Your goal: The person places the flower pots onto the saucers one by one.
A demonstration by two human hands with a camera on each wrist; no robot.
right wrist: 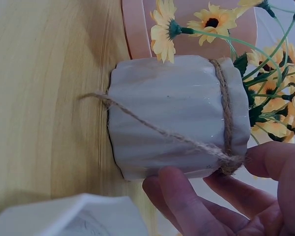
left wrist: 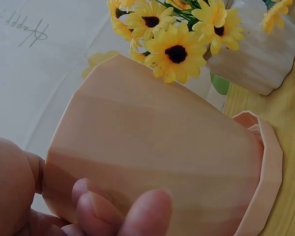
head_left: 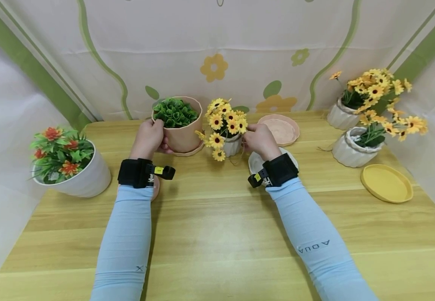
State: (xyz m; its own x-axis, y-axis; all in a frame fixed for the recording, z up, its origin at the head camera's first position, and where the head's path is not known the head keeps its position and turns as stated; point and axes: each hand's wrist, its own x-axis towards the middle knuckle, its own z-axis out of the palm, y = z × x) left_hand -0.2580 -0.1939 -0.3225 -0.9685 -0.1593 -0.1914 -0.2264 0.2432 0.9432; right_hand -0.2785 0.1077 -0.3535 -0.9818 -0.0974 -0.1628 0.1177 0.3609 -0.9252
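My left hand (head_left: 147, 138) holds the left side of a pink flower pot (head_left: 183, 137), thumb at the rim and fingers along the outer wall. A green leafy plant (head_left: 176, 112) fills this pot, which sits upright on a pink saucer (left wrist: 271, 169). Just to its right stands a small white ribbed flower pot (right wrist: 167, 118) with yellow daisy-like flowers (head_left: 225, 121). My right hand (head_left: 263, 141) grips this pot by its right side near the rim, thumb at the twine (right wrist: 227, 108) tied round it. One twine end trails down to the wooden table (head_left: 217, 234).
A white saucer (head_left: 254, 162) lies under my right wrist, and a pink saucer (head_left: 279, 129) behind that hand. Another pink saucer (head_left: 156, 189) is mostly hidden by my left forearm. Far left is a red-flowered pot (head_left: 89, 179); at right, two white pots and a yellow saucer (head_left: 387, 184).
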